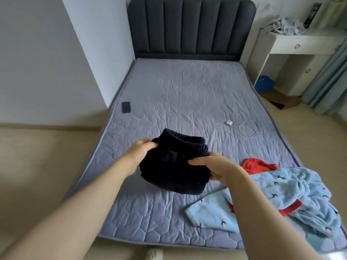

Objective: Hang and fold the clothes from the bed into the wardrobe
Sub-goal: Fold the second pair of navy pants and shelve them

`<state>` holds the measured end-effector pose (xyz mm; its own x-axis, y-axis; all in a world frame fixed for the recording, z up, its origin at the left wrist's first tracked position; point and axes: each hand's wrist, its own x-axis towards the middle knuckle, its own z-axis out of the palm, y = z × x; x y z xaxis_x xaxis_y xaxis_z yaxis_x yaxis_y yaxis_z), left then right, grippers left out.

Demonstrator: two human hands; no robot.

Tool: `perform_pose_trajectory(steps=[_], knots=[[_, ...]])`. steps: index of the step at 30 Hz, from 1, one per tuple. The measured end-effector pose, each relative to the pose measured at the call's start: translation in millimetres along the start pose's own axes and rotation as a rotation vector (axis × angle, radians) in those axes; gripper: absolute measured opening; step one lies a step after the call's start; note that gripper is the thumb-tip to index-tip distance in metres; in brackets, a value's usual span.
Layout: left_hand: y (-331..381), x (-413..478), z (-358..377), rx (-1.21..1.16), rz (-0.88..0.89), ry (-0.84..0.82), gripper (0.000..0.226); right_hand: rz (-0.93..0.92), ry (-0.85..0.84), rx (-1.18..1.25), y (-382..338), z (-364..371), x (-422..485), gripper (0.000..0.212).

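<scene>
Mattress (187,94), grey and quilted, bears all items. Light blue fleece garment (281,190) lies crumpled at the near right corner, touching a red garment (257,165) just beyond it. Dark navy elastic-waist garment (172,166), folded into a compact bundle, sits over the near centre of the mattress. Its waistband points toward the headboard (191,27), with the band edge running left to right. Left hand (139,152) grips the bundle's left side with curled fingers. Right hand (216,169) pinches its right side, thumb on top. Black phone (126,107) lies near the left edge, and a white charger (229,122) with cable lies to the right.
</scene>
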<state>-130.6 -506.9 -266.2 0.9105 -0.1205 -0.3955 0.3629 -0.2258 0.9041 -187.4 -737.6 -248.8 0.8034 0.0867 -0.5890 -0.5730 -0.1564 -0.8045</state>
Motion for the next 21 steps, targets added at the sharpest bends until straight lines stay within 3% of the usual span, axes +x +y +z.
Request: perform_pose_trajectory(steps=[4, 8, 18, 21], knots=[[-29, -18, -24, 0.047, -0.097, -0.09, 0.026, 0.05, -0.055, -0.064, 23, 30, -5, 0.019], [-54, -22, -48, 0.093, -0.155, -0.141, 0.007, 0.114, -0.066, -0.048, 42, 62, -5, 0.019], [-131, -32, -114, 0.188, -0.26, -0.229, 0.014, 0.302, 0.053, 0.186, 105, 179, -8, 0.019], [-158, -42, -127, 0.223, -0.336, -0.283, 0.016, 0.39, 0.052, 0.215, 124, 205, -13, 0.027]])
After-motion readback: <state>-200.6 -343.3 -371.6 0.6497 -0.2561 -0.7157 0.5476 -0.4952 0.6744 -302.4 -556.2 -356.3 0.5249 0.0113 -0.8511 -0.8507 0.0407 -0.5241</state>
